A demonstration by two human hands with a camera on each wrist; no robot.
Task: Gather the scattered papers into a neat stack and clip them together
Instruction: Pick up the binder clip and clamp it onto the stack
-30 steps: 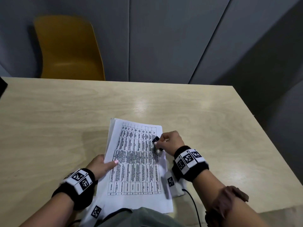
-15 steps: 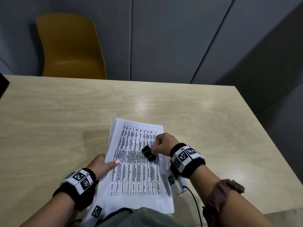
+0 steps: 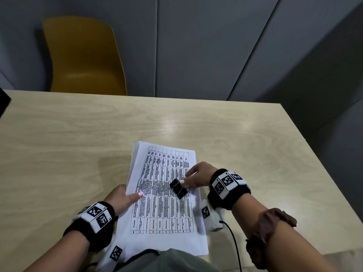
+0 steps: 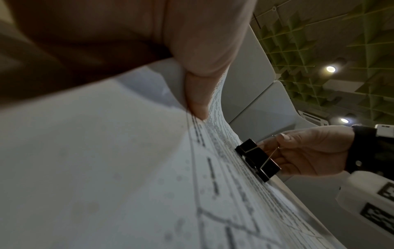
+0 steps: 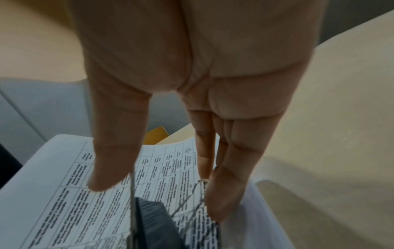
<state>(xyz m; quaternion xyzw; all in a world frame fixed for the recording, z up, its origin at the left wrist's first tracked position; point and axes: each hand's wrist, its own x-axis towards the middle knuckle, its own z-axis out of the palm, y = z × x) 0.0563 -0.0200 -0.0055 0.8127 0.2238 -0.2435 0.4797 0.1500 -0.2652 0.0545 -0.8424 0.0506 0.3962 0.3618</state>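
A stack of printed papers lies on the wooden table, near its front edge. My left hand holds the stack's left edge, thumb pressed on top, and the sheets curve upward there. My right hand pinches the wire handles of a black binder clip above the right half of the top page. In the left wrist view the clip touches the page. In the right wrist view the thumb and fingers squeeze the clip over the printed table.
A yellow chair stands behind the table's far edge, against grey wall panels. A dark object pokes in at the far left. A black cable runs from my right wrist over the front edge. The table's right edge is close.
My right hand has carried the binder clip from the stack's right edge inward and nearer, over the page. My left hand has stayed on the left edge.
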